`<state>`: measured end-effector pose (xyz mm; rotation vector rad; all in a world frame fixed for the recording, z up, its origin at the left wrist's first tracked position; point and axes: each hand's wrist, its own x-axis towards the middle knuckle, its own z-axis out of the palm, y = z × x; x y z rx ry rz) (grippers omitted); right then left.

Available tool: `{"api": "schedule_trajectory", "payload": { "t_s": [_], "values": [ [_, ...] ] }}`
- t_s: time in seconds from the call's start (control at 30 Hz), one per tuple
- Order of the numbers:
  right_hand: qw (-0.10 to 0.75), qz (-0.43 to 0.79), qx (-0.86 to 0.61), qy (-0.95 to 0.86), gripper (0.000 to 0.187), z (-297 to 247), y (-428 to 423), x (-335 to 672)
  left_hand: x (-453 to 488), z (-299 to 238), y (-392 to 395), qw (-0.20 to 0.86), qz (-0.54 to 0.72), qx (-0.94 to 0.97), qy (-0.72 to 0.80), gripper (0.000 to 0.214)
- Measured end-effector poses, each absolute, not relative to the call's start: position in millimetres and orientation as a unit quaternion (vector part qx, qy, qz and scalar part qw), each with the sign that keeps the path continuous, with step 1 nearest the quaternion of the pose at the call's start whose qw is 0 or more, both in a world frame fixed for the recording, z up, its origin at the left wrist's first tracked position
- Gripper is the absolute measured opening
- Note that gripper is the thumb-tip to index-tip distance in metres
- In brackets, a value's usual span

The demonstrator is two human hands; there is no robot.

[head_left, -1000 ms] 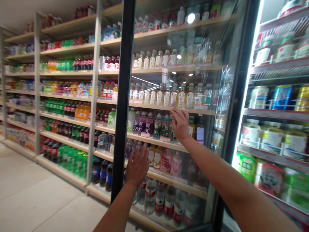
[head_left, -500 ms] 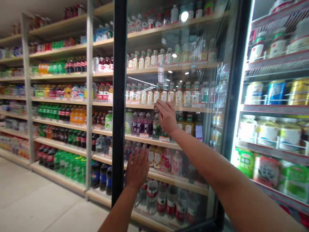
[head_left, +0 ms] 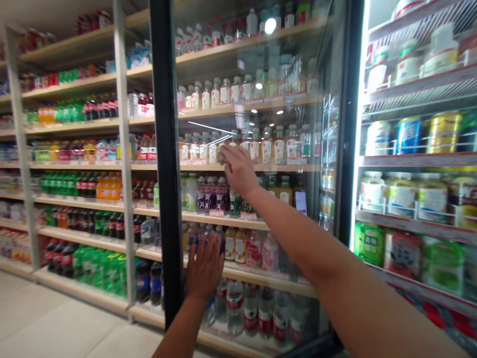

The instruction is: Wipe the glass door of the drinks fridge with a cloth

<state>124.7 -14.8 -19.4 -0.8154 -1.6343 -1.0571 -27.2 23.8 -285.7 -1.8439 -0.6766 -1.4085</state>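
Note:
A glass fridge door (head_left: 298,59) with a black frame (head_left: 163,149) stands swung open in front of me. My left hand (head_left: 204,266) lies flat on the lower part of the glass, fingers spread and pointing up, holding nothing. My right hand (head_left: 238,169) reaches higher up and rests on the glass with its fingers laid against the pane, slightly bent. Through the glass I see store shelves (head_left: 223,219) filled with drink bottles.
The lit fridge interior (head_left: 410,159) on the right holds cans, tubs and green packs on wire racks. Long wooden shelves (head_left: 74,174) of soda bottles run along the left wall. A pale tiled floor (head_left: 44,323) lies at the lower left.
My right hand has slid leftwards and slightly upwards across the glass. The left hand stays low on the pane. The door frame sits further left in view.

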Motion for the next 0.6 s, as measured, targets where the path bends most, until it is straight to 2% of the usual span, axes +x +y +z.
{"api": "schedule_trajectory", "payload": {
  "t_s": [0.07, 0.13, 0.3, 0.33, 0.4, 0.53, 0.6],
  "values": [
    [0.563, -0.426, -0.365, -0.607, 0.046, -13, -14, 138, -27, -286, 24, 0.353, -0.545, -0.713, -0.264, 0.073],
    [0.571, -0.429, -0.375, -0.591, 0.045, -23, -15, 144, -27, -285, 25, 0.362, -0.544, -0.709, -0.263, 0.072],
    [0.371, -0.446, -0.325, -0.746, 0.039, -77, -28, 146, -29, -286, 30, 0.391, -0.530, -0.706, -0.260, 0.073],
    [0.352, -0.444, -0.322, -0.758, 0.039, -81, -30, 151, -29, -286, 31, 0.392, -0.529, -0.707, -0.261, 0.074],
    [0.381, -0.444, -0.334, -0.739, 0.040, -81, -34, 168, -29, -286, 32, 0.392, -0.526, -0.707, -0.264, 0.074],
    [0.532, -0.430, -0.386, -0.619, 0.045, -90, -39, 210, -29, -288, 35, 0.378, -0.528, -0.710, -0.271, 0.076],
    [0.521, -0.422, -0.383, -0.636, 0.046, -111, -43, 223, -30, -289, 37, 0.374, -0.527, -0.714, -0.270, 0.077]
  ]
}}
